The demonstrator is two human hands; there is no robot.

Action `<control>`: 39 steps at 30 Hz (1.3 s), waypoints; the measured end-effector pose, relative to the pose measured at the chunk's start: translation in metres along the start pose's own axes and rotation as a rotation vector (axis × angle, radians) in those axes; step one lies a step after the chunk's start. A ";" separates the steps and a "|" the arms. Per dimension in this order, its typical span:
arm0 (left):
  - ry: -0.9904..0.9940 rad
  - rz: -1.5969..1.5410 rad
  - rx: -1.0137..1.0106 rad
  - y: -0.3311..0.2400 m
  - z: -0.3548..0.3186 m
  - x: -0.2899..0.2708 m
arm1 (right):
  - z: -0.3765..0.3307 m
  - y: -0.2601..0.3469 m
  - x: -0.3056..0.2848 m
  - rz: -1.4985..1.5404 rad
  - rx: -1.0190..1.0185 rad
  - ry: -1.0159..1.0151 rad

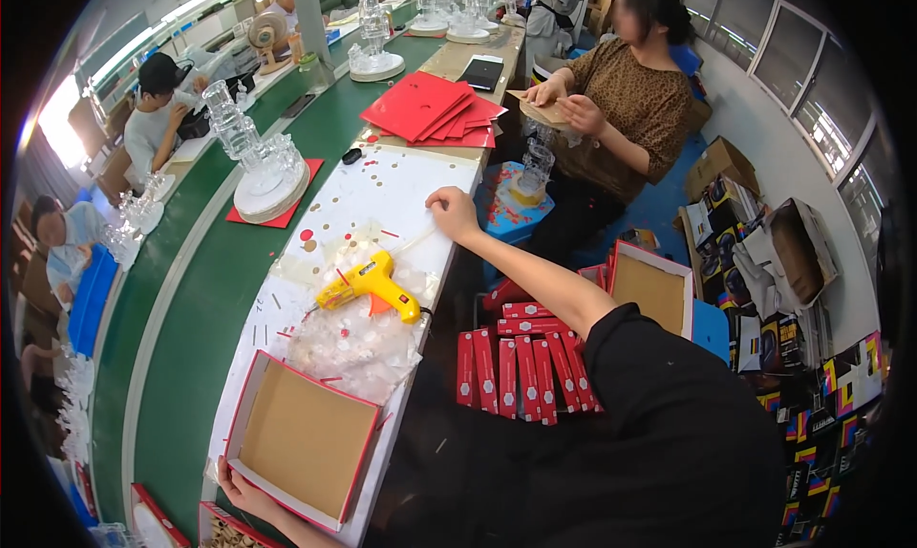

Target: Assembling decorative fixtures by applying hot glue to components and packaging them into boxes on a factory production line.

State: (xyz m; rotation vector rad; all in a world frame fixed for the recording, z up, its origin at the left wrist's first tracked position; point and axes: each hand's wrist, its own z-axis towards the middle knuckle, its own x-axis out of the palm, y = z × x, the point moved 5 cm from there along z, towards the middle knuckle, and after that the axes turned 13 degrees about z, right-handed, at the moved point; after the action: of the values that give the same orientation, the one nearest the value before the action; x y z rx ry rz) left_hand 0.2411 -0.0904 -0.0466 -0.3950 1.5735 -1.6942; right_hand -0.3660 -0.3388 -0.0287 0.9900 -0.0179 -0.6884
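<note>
My left hand (246,491) grips the near left corner of a shallow red-and-white cardboard box (304,441). The box is open on top, with a bare tan bottom. My right hand (453,214) is stretched far out to the table's right edge, its fingers curled in; whatever they hold, if anything, is hidden. Between my hands a yellow hot glue gun (368,285) lies on a heap of clear plastic scraps (353,347). Small red and tan discs and thin sticks are scattered over the white sheet (420,173).
Red sheets (430,107) are piled farther up the table. A clear plastic tower model (253,151) stands on the green conveyor (181,290). Slim red boxes (530,371) are packed below, right. A co-worker (621,99) sits at the far right, holding a tan board (543,111).
</note>
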 end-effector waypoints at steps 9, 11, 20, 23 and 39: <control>-0.035 0.074 0.106 -0.001 0.004 0.002 | 0.004 0.000 0.000 -0.011 -0.047 -0.009; 0.006 0.022 0.037 -0.001 0.004 0.003 | 0.003 0.000 -0.001 -0.001 -0.036 -0.020; -0.019 0.065 0.085 0.003 0.004 0.007 | 0.027 0.011 0.011 -0.161 0.221 0.229; -0.020 0.006 0.089 0.006 0.004 0.007 | 0.024 0.054 0.006 -0.097 -0.110 0.166; -0.023 -0.008 0.104 -0.006 -0.005 0.010 | -0.081 0.136 0.059 -0.577 0.151 0.980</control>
State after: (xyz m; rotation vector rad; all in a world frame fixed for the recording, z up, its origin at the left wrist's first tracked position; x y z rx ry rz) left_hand 0.2291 -0.0950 -0.0444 -0.3664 1.4626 -1.7630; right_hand -0.2226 -0.2606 0.0130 1.4108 1.1213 -0.6571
